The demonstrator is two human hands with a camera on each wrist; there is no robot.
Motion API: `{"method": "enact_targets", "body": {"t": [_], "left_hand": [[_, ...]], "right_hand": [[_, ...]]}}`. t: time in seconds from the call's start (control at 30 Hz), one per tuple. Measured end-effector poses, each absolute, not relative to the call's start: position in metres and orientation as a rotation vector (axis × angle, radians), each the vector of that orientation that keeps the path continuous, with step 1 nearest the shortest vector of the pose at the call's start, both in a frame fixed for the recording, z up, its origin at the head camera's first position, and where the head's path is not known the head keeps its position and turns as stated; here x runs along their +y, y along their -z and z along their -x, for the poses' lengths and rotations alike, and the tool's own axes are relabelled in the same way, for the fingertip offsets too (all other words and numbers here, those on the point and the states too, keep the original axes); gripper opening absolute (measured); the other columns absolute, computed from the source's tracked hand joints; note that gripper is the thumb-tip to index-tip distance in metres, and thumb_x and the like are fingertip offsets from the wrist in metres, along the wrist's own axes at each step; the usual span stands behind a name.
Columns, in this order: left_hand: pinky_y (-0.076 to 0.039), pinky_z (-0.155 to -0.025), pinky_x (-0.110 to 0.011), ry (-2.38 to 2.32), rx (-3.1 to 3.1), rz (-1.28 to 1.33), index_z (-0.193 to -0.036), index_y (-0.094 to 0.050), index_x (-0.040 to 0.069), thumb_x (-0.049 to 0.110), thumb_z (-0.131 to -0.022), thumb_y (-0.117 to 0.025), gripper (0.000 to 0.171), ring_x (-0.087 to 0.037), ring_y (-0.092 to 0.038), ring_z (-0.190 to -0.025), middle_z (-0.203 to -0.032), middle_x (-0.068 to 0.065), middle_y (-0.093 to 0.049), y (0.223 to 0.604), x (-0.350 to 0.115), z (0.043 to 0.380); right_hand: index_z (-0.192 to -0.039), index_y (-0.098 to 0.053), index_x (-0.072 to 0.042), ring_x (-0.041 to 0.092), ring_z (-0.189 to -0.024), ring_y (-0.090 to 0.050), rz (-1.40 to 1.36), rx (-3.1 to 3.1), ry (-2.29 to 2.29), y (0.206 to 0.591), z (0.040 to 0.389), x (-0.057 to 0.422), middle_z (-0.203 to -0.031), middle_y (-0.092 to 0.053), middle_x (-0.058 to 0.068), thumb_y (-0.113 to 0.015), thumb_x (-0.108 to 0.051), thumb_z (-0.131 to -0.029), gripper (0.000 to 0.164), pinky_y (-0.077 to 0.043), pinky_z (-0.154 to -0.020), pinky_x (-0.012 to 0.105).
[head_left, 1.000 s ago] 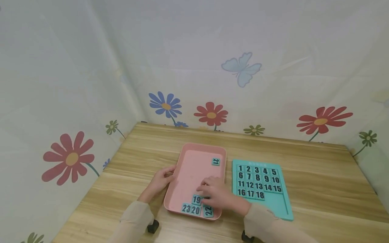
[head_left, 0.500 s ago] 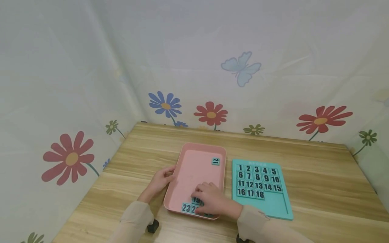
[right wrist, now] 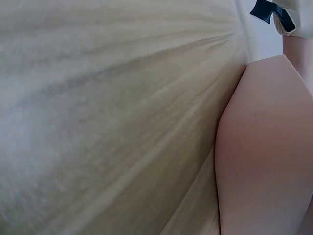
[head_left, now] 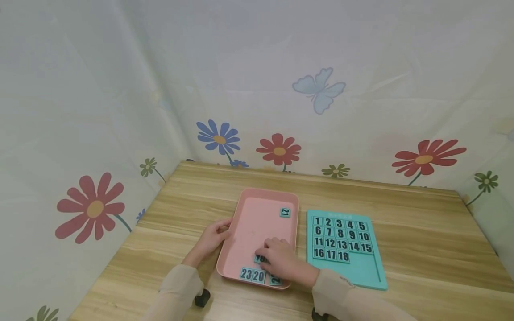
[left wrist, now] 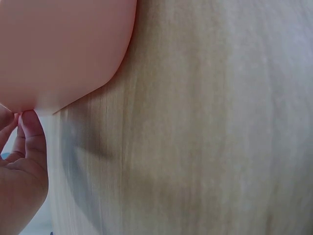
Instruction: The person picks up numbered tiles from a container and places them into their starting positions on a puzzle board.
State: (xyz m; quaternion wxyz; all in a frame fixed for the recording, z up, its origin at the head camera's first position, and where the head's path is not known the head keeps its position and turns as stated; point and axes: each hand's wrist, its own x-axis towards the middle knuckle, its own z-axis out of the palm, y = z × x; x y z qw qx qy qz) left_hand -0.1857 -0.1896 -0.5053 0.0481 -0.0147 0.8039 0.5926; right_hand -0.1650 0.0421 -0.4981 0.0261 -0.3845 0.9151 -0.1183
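A pink tray lies on the table, and my left hand pinches its left rim between thumb and fingers. The left wrist view also shows the left hand at the tray's edge. Inside the tray, my right hand holds the number tile 19 by its fingertips, which partly cover it. Tiles 23 and 20 lie side by side near the front. A sideways tile is partly hidden by the right hand. Tile 21 lies sideways at the tray's back right.
Right of the tray lies a turquoise puzzle board, with tiles 1 to 18 set in rows and bare turquoise at its front. The wooden table meets a flower-printed curtain behind.
My right hand has moved left and forward onto tile 19, which has shifted slightly away from tiles 23 and 20. The left hand has stayed on the rim.
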Motion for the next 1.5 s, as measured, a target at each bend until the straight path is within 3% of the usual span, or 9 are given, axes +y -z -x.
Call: {"method": "enact_targets", "body": {"t": [0.37, 0.8, 0.97, 1.2, 1.5], "left_hand": [[-0.052, -0.077, -0.034, -1.823, 2.423, 0.033, -0.125, -0.045, -0.006, -0.003, -0.084, -0.051, 0.041, -0.026, -0.057, -0.094, -0.113, -0.024, -0.053, 0.506, -0.188, 0.186], [-0.052, -0.077, -0.036, -1.815, 2.438, 0.010, -0.125, -0.043, -0.008, -0.005, -0.084, -0.050, 0.042, -0.030, -0.057, -0.096, -0.114, -0.028, -0.051, 0.506, -0.189, 0.184], [-0.052, -0.078, -0.035, -1.818, 2.446, 0.041, -0.124, -0.045, -0.006, -0.004, -0.083, -0.051, 0.041, -0.029, -0.057, -0.097, -0.115, -0.025, -0.053, 0.509, -0.190, 0.186], [-0.052, -0.077, -0.036, -1.768, 2.510, 0.026, -0.123, -0.047, -0.005, -0.003, -0.084, -0.052, 0.040, -0.029, -0.057, -0.096, -0.117, -0.024, -0.052, 0.508, -0.189, 0.185], [-0.052, -0.077, -0.032, -1.723, 2.551, 0.035, -0.123, -0.048, -0.004, -0.001, -0.083, -0.054, 0.040, -0.028, -0.057, -0.097, -0.117, -0.021, -0.054, 0.507, -0.189, 0.186]], "right_hand": [[-0.105, -0.064, -0.016, 0.006, -0.073, -0.042, 1.247, 2.923, 0.487, 0.493, 0.171, 0.050, -0.084, -0.054, -0.007, -0.067, -0.030, -0.075, 0.033, -0.033, -0.064, 0.019], [-0.093, -0.069, -0.013, 0.004, -0.065, -0.040, 1.392, 3.055, 0.650, 0.470, 0.185, 0.077, -0.074, -0.053, -0.006, -0.074, -0.025, -0.065, 0.030, -0.033, -0.055, 0.013], [-0.095, -0.068, -0.013, 0.004, -0.068, -0.041, 1.357, 3.056, 0.673, 0.466, 0.188, 0.093, -0.078, -0.053, -0.006, -0.072, -0.017, -0.066, 0.029, -0.036, -0.059, 0.015], [-0.097, -0.068, -0.014, 0.006, -0.073, -0.048, 1.269, 3.068, 0.668, 0.464, 0.188, 0.118, -0.084, -0.058, -0.006, -0.075, -0.021, -0.067, 0.032, -0.041, -0.063, 0.020], [-0.102, -0.066, -0.014, 0.007, -0.076, -0.046, 1.197, 3.088, 0.603, 0.461, 0.188, 0.153, -0.085, -0.054, -0.006, -0.074, -0.022, -0.069, 0.035, -0.041, -0.062, 0.021]]}}
